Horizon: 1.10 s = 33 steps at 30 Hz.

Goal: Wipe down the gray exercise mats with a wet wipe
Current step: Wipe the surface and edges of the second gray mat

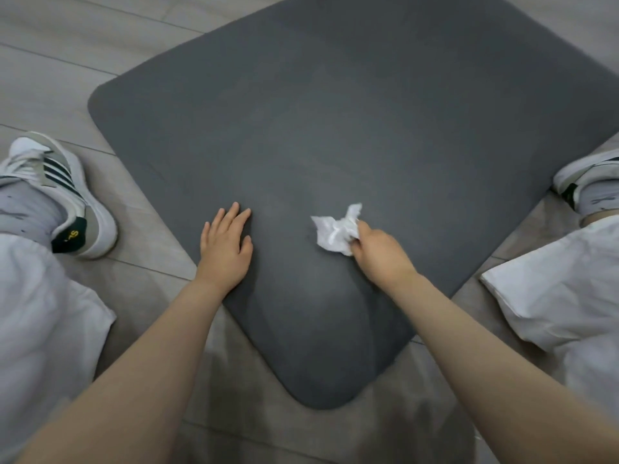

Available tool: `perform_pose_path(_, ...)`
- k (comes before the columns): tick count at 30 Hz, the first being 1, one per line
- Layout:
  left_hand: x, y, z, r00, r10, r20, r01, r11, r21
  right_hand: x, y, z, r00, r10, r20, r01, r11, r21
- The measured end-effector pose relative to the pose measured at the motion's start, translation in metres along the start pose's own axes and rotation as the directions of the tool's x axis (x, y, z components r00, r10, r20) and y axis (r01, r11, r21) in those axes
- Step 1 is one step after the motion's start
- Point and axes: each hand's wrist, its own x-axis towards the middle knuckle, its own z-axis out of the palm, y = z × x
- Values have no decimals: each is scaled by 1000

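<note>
A single head-worn wide-angle camera looks steeply down, close above the gray mat point(335, 128) and floor point(50, 45).

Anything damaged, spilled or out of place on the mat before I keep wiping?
Nothing stands out. The gray mat lies flat on the floor, untorn; the left hand rests flat on it, and the right hand holds the crumpled wet wipe.
</note>
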Motion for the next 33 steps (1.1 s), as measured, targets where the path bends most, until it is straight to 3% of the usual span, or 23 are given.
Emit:
perform_pose_path(6,-11,7,7,997,-77,-28,78,997,24,-44,26,-10,983,159,-96,-150,984,98)
perform_pose_path(9,-10,5,6,996,-87,-10,87,996,22,-42,1,-5,973,81,-215,-19,960,279)
perform_pose_path(11,-11,4,7,997,-80,-10,81,996,25,-40,-20,8,971,7,-238,69,948,310)
perform_pose_path(17,-12,4,10,996,-75,-38,76,997,21,-16,-85,62,887,-324,-330,390,907,156)
perform_pose_path(20,-11,2,12,998,-55,-42,55,998,9,23,-123,68,864,-448,-232,480,870,109)
perform_pose_path(24,-10,2,9,996,-78,-49,76,996,-42,75,-140,48,880,-460,-114,462,887,-18)
perform_pose_path(28,-12,1,8,998,-55,-25,55,998,2,119,-129,7,933,-345,-102,338,938,-76)
perform_pose_path(30,-12,2,9,997,-66,-26,66,998,7,112,-111,1,926,-376,-39,369,922,-113)
perform_pose_path(31,-12,2,10,997,-67,-33,68,998,15,99,-99,3,903,-426,-47,420,901,-107)
perform_pose_path(33,-11,3,11,996,-68,-53,70,997,34,63,-68,10,872,-451,-193,451,891,-45)
